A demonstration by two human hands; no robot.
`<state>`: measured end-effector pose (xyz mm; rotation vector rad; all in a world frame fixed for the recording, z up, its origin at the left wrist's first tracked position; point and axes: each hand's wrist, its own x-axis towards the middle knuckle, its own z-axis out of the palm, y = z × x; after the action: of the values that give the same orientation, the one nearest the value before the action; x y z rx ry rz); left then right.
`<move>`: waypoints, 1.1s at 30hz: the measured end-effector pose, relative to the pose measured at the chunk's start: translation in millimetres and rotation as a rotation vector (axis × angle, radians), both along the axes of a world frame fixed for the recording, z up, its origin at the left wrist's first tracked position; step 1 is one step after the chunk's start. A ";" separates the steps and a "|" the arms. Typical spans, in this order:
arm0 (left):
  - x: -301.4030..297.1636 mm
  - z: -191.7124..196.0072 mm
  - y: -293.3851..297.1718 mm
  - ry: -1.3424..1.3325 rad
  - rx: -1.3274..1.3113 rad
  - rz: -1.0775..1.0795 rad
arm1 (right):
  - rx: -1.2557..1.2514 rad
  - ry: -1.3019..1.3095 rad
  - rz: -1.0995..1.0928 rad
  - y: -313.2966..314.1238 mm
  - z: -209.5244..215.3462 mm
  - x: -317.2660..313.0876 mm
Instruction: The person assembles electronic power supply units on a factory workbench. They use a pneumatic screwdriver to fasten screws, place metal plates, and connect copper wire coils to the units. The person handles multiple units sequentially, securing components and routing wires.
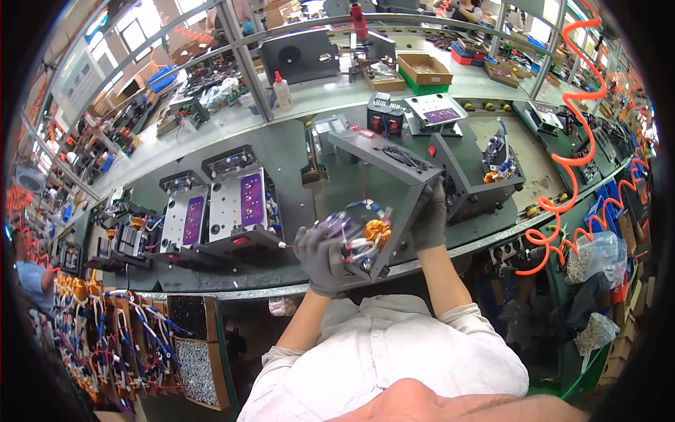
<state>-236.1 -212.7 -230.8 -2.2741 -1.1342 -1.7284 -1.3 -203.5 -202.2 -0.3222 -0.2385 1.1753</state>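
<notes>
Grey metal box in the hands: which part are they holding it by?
Both gloved hands hold the grey metal box, tilted over the bench. The left hand grips its lower end by the copper coil and wires; the right hand grips its right edge.

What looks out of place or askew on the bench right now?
Only the grey metal case is tilted, and that is because the right hand holds it up on edge while the left hand grips the circuit board with its copper coil. Nothing appears spilled or broken.
</notes>
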 end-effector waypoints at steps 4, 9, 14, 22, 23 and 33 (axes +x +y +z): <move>-15.6 -8.0 14.2 -0.204 -0.314 0.219 | -0.041 -0.735 -0.532 -8.2 32.2 -0.6; -13.4 7.6 26.8 -0.500 -0.204 -0.009 | 0.368 -2.039 -0.936 -20.6 51.8 2.9; 13.7 62.1 36.3 -0.215 -0.119 -0.347 | 0.515 -2.234 -0.367 -25.9 44.1 -21.5; 15.2 45.5 50.1 -0.017 -0.060 -0.415 | 0.105 -2.070 0.081 48.6 94.0 31.8; 15.5 44.3 51.5 -0.037 -0.052 -0.420 | 0.027 -1.951 0.285 64.5 98.1 39.1; 20.1 36.0 53.2 -0.137 0.017 -0.416 | -0.038 -2.939 0.105 202.4 127.8 -63.8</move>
<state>-216.0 -159.5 -194.8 -2.5537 -0.6887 -2.0479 -65.1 -1.1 -74.4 -1.8482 -2.6577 -0.2094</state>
